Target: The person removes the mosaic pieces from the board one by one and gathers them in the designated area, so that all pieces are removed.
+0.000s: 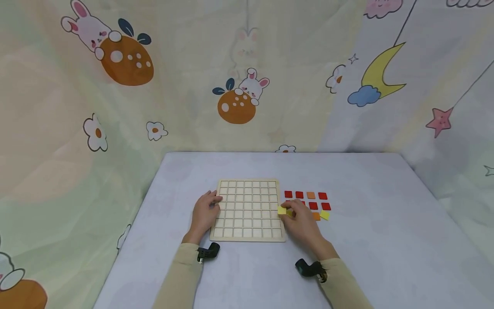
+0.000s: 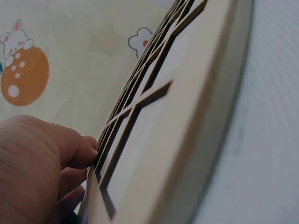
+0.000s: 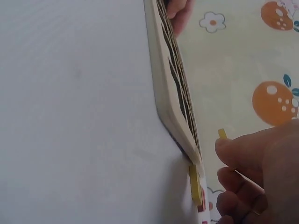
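Observation:
A square wooden grid board (image 1: 247, 239) with rows of pale cells lies flat on the table. At its left edge, my left hand (image 1: 204, 212) holds the rim, thumb and fingertips against the frame, as the left wrist view also shows. Over the board's right edge, my right hand (image 1: 302, 223) pinches a small yellow square tile (image 1: 282, 210) between thumb and fingertips. That yellow tile (image 3: 222, 133) appears edge-on in the right wrist view. Part of another yellow piece shows behind the right fingers. Red tiles (image 1: 322, 196) lie in rows right of the board, partly hidden by this hand.
An orange tile (image 1: 310, 195) sits in the back row and another orange tile (image 1: 316, 216) nearer the front, beside a tilted yellow tile (image 1: 324, 215). A pale cloth covers the table (image 1: 386, 240). Behind it hangs a patterned curtain (image 1: 185, 77).

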Tool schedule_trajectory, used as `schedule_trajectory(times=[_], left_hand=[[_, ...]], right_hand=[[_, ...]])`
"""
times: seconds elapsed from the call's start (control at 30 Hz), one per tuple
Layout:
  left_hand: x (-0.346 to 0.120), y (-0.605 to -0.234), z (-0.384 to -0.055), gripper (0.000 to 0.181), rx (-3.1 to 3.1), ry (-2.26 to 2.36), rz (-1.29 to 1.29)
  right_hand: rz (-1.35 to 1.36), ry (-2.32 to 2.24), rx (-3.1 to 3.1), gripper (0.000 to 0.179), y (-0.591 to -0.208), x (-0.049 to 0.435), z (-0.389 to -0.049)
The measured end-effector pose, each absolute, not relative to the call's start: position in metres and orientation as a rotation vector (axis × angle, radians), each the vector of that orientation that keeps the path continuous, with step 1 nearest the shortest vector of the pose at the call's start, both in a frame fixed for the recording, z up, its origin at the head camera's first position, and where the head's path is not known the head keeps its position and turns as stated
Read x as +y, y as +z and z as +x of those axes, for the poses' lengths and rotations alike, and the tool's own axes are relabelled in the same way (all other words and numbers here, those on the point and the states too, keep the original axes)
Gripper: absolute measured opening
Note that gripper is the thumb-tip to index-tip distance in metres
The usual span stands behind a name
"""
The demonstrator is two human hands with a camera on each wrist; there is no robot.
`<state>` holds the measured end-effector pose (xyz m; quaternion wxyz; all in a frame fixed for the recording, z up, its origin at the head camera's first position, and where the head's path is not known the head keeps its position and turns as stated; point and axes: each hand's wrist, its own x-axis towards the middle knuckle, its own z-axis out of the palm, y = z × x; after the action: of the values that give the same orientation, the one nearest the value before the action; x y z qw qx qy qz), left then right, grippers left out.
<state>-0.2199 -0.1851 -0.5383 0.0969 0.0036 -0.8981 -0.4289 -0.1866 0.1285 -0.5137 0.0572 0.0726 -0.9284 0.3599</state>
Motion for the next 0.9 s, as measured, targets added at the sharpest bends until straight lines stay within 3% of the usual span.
schedule_trajectory(times=[0.9], left_hand=[[-0.185, -0.537, -0.219, 0.027, -2.655, -1.306, 0.024]], right_hand=[[0.315, 0.974, -2.909, 0.027, -0.516, 0.166, -0.174]])
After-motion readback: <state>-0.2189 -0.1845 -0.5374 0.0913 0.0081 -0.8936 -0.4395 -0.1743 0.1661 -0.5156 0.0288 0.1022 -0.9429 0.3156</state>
